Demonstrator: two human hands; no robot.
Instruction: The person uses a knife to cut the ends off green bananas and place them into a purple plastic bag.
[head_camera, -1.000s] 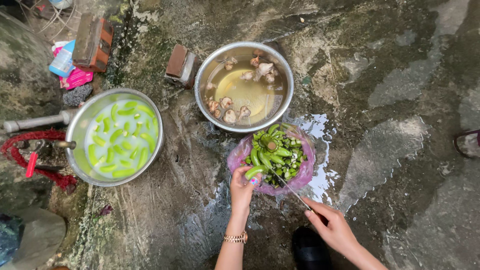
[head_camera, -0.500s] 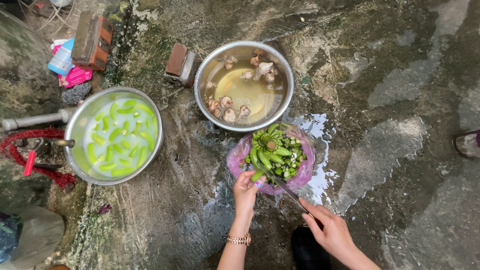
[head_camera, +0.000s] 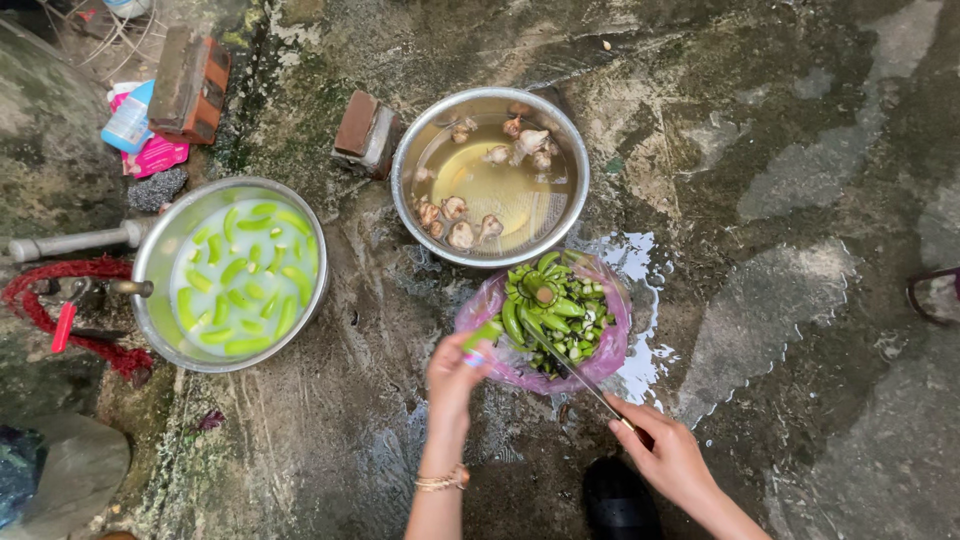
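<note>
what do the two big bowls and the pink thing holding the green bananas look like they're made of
Both bowls, the one with green pieces and the one with snails, look like bare metal, likely steel or aluminium: grey, shiny rims with reflections. The pink bag seems thin plastic film: translucent, crinkled, glossy. The left hand grips its edge.

Two bare forearms enter from the bottom edge, no sleeves showing on either. The left hand (head_camera: 455, 372) has a thin, gold-coloured beaded bracelet (head_camera: 442, 481) at the wrist. The right hand (head_camera: 668, 458) wears nothing at the wrist; no rings can be made out on either hand.
</note>
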